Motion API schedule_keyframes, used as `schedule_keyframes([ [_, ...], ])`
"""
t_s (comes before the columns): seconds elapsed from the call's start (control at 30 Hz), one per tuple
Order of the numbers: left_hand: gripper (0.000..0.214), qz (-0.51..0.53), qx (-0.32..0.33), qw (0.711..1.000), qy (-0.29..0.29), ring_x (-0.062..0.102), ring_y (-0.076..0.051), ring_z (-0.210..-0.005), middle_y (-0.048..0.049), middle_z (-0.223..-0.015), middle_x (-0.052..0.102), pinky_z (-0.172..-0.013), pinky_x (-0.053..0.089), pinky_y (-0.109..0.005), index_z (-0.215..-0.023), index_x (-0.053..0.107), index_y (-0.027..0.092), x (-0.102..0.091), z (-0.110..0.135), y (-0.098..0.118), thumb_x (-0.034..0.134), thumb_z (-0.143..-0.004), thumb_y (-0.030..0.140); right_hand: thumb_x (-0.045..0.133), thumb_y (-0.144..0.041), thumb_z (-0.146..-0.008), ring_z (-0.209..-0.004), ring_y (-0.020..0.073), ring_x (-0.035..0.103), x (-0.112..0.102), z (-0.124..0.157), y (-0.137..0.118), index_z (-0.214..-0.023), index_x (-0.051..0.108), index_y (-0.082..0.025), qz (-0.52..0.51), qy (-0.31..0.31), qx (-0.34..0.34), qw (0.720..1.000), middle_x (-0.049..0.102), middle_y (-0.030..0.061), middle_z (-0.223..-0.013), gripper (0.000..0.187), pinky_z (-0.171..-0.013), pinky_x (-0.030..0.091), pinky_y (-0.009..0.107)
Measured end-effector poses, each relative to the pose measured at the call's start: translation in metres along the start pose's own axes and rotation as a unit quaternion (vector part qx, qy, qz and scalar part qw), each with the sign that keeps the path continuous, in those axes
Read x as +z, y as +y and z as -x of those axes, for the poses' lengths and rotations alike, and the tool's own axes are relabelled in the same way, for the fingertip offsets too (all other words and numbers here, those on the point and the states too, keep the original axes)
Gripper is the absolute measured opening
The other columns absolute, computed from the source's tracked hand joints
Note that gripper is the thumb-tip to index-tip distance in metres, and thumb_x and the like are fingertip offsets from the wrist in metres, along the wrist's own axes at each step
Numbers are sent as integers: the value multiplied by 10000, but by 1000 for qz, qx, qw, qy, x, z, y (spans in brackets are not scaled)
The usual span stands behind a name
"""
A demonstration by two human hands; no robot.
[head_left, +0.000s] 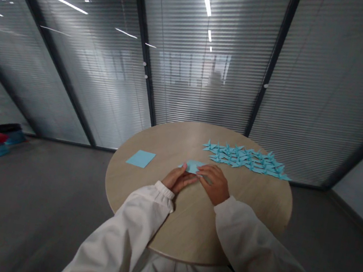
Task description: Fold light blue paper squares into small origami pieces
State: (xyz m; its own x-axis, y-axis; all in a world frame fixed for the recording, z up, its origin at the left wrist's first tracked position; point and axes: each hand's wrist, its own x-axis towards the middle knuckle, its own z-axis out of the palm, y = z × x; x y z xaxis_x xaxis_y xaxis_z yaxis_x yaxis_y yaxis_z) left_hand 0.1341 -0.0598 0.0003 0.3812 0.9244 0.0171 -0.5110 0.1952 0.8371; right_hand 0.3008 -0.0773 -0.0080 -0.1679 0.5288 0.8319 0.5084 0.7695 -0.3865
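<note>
Much of the small blue paper (193, 165) is hidden under the two hands, so its folds cannot be made out; it lies flat near the middle of the round bench (253, 202). The left hand (178, 179) rests on its side with fingers curled inward at the paper's near edge, and whether they pinch it cannot be told. The right hand (215, 183) lies palm down, fingers stretched flat across the paper, pressing rather than gripping. Both white sleeves reach in from the near edge. A blue sheet (140, 158) lies toward the left edge, and folded blue shapes (246, 159) crowd the far right edge, too small to tell apart.
</note>
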Motion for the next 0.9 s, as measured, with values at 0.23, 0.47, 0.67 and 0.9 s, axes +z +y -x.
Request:
schedule_keyframes([
  [0.23, 261, 13, 47, 998, 34, 646, -183, -766, -102, -810, 672, -788, 537, -323, -836, 597, 72, -4, -7, 1, 708, -684, 252, 503, -202, -858, -990, 174, 568, 2, 2, 2, -935, 653, -238, 13, -91, -64, 994, 666, 37, -1012, 173, -890, 402, 367],
  [0.47, 156, 30, 36, 996, 77, 633, -140, -616, -74, -686, 665, -737, 548, -283, -756, 608, 53, -3, -7, 4, 702, -670, 143, 509, -225, -870, -911, 169, 601, 7, 4, 5, -934, 663, -228, 10, -78, -76, 994, 685, 28, -945, 166, -854, 425, 337],
  [0.67, 185, -4, 11, 997, 76, 666, -200, -753, -129, -837, 689, -800, 541, -336, -871, 611, 48, -2, -5, 2, 654, -722, 149, 597, -338, -786, -765, 168, 614, 9, 3, 8, -792, 664, -203, -29, -13, 129, 991, 676, 31, -801, 151, -759, 465, 299],
  [0.9, 361, -54, 10, 998, 30, 657, -208, -793, -120, -861, 693, -824, 507, -332, -863, 628, 65, 2, 1, 0, 759, -614, 291, 652, -409, -676, -667, 148, 597, 12, 4, 16, -745, 631, -187, -60, -36, 300, 951, 649, 2, -700, 234, -663, 457, 257],
])
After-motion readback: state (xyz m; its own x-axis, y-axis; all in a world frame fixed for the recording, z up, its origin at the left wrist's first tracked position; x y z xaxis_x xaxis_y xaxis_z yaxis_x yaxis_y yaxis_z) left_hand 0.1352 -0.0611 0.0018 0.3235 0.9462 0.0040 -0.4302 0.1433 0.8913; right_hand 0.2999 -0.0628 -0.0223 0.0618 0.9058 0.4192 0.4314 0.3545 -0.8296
